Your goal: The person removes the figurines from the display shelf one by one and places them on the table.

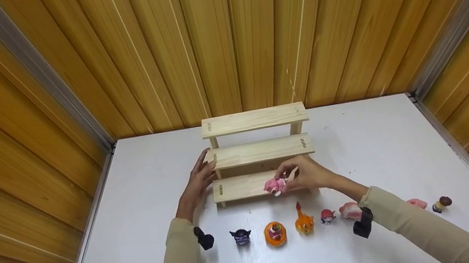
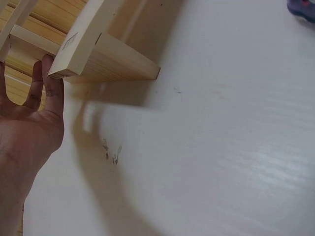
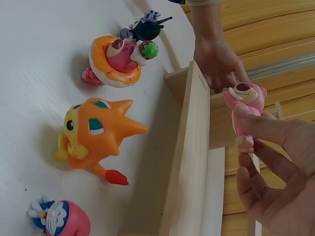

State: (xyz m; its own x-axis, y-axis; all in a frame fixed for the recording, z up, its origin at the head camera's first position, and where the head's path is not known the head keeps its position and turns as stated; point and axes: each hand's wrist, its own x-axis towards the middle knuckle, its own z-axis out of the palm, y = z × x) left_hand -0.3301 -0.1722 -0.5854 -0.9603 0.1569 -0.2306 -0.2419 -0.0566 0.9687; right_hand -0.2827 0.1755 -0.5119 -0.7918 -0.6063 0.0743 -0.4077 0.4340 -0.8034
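Observation:
My right hand (image 1: 309,173) pinches a small pink bear figurine (image 1: 274,186) between thumb and fingers, over the lowest step of a three-tier wooden shelf (image 1: 242,187). In the right wrist view the pink bear (image 3: 246,98) shows its dark red nose and pale muzzle. At the shelf's left side, my left hand (image 1: 198,182) rests its extended fingers against the edge of the middle step. The left wrist view shows the fingers (image 2: 55,91) right at the end of a wooden board (image 2: 81,42), with part of them hidden behind it.
Along the front of the white table (image 1: 141,254) stand a black-eared figurine (image 1: 241,237), an orange ring figurine (image 1: 275,234), an orange fox-like figurine (image 1: 304,222) and a red-capped one (image 1: 327,215). More figurines, including a brown-topped one (image 1: 442,203), are further right. Wood-panelled walls (image 1: 231,40) enclose the table.

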